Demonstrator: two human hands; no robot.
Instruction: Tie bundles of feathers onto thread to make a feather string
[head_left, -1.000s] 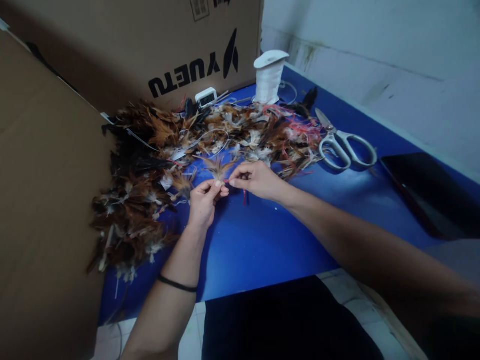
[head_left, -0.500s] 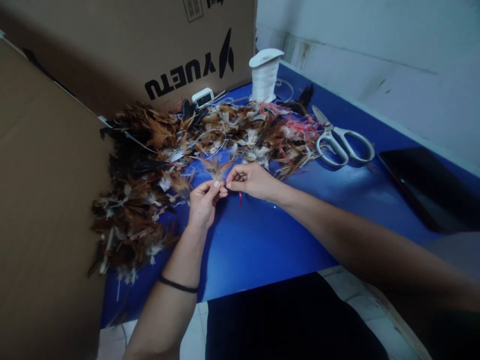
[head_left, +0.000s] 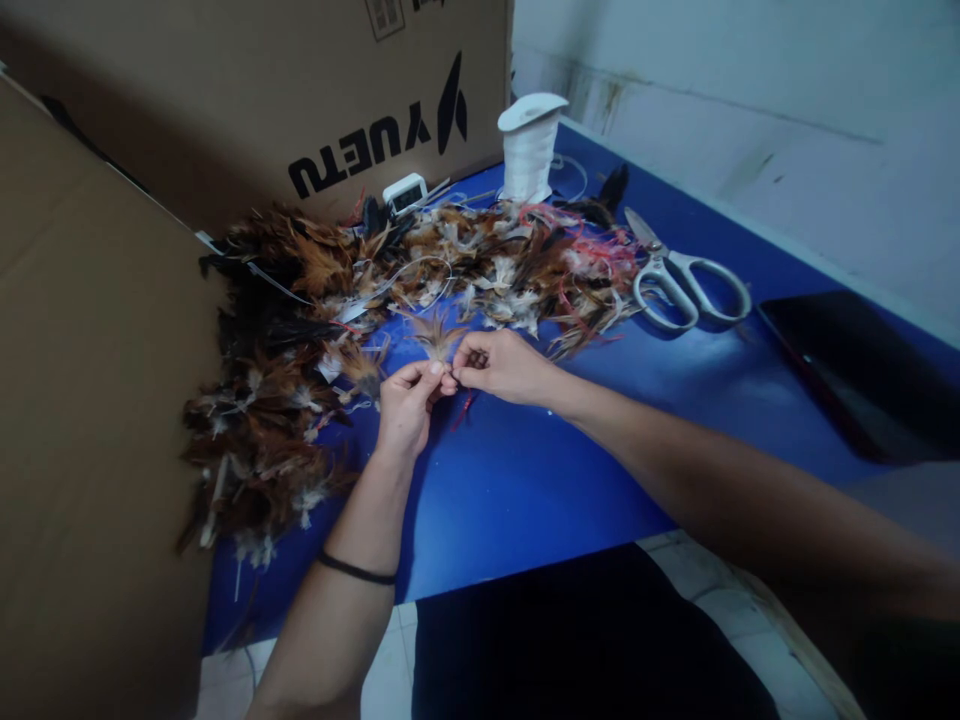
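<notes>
Between the thumb and fingers of my left hand (head_left: pixel 409 400) is pinched a small bunch of brown feathers (head_left: pixel 435 338), its tips fanned upward and its pale base at the thumb. Close against it on the right, my right hand (head_left: pixel 501 366) is closed in a pinch on a red string (head_left: pixel 465 408), whose loose end hangs below the fingers. How the string runs round the feather base is hidden by my fingertips. Heaps of brown, black and white feathers (head_left: pixel 330 262) curve around the hands on the blue table (head_left: pixel 510 490).
Silver scissors (head_left: pixel 686 290) lie partly open at the right, near pink-red strings (head_left: pixel 600 255). Behind stand a white spool (head_left: pixel 529 150) and a small white digital display (head_left: pixel 405 194). A dark tablet-like device (head_left: pixel 862 370) lies far right. Cardboard boxes (head_left: pixel 247 90) wall the back and left.
My right hand has stayed beside the left, shifting slightly. The red string's hanging end has swung leftward beneath the fingers. The feather bunch remains in my left hand.
</notes>
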